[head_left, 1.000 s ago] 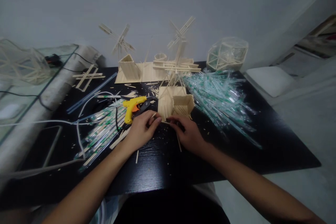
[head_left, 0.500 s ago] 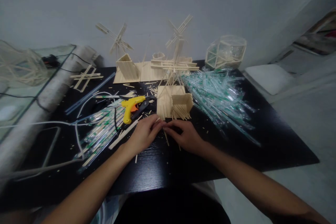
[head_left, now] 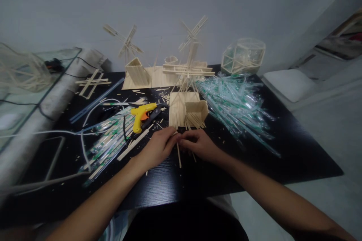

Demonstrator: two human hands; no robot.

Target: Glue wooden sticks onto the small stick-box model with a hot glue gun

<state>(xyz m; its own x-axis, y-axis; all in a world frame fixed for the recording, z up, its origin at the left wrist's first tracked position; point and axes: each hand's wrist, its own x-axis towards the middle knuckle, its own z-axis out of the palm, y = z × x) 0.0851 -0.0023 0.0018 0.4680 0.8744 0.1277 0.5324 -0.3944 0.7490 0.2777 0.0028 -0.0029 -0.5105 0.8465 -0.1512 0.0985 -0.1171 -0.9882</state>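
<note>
My left hand (head_left: pixel 161 144) and my right hand (head_left: pixel 199 144) meet fingertip to fingertip over the black table, just in front of a wooden model. Both are closed in a pinch. A thin wooden stick (head_left: pixel 179 156) slants down from between my fingertips toward the table's front edge. Its upper end is hidden by the fingers, and which hand bears it is hard to see. Beyond my hands is the wooden base (head_left: pixel 178 101) with an open box (head_left: pixel 202 109) built of sticks, loose sticks lying in front of it. A yellow glue gun (head_left: pixel 138 117) lies left of the base.
Plastic-wrapped stick bundles (head_left: pixel 113 139) lie at left among white cable. A heap of clear wrappers (head_left: pixel 237 101) covers the right side. Stick windmills (head_left: pixel 128 43) and a box-like tower (head_left: pixel 137 71) stand at the back, beside a faceted clear-walled frame (head_left: pixel 243 55). Wood scraps litter the table (head_left: pixel 294 150).
Both hands have come slightly nearer to me and a little to the right. The stick below my fingers now reaches lower and shows more of its length.
</note>
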